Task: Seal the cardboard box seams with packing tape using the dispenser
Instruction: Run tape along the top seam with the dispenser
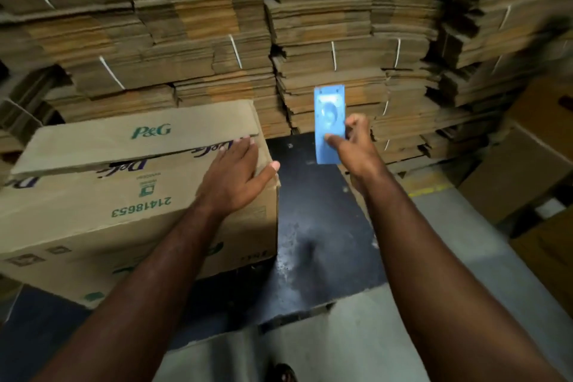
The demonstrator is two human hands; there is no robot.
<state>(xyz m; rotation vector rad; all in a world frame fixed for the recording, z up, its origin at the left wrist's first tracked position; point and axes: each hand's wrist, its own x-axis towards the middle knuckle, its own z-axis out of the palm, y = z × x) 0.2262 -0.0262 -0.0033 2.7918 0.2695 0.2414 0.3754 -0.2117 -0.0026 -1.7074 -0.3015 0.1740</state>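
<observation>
The box (124,201) sits at nine o'clock from the middle of the view, a brown carton printed with a green logo, purple lettering and an upside-down number, its near side facing the camera. Its far top flap (139,136) lies almost flat but slightly lifted, and the seam between the flaps shows no tape that I can make out. The left hand (238,172) rests on the box's right top edge, fingers straight and spread flat on the cardboard with the fingertips touching the flap's near edge and the thumb hanging over the corner; it clasps nothing. The right hand (352,146) is at about one o'clock from the left hand, well apart from it and off the box, held in the air. It pinches a flat blue plate (329,124) between thumb and curled fingers, gripping the plate's lower right side; the plate stands upright, its long edge vertical, with small holes near the top and a round moulded shape in its face. Whether this is part of the dispenser I cannot tell, and no tape roll shows. Under the box and running toward six o'clock lies a dark counter (316,226), scuffed and shiny. From ten to two o'clock rise stacks (192,40) of flattened cartons tied with white straps. Grey floor (465,257) lies at four o'clock.
</observation>
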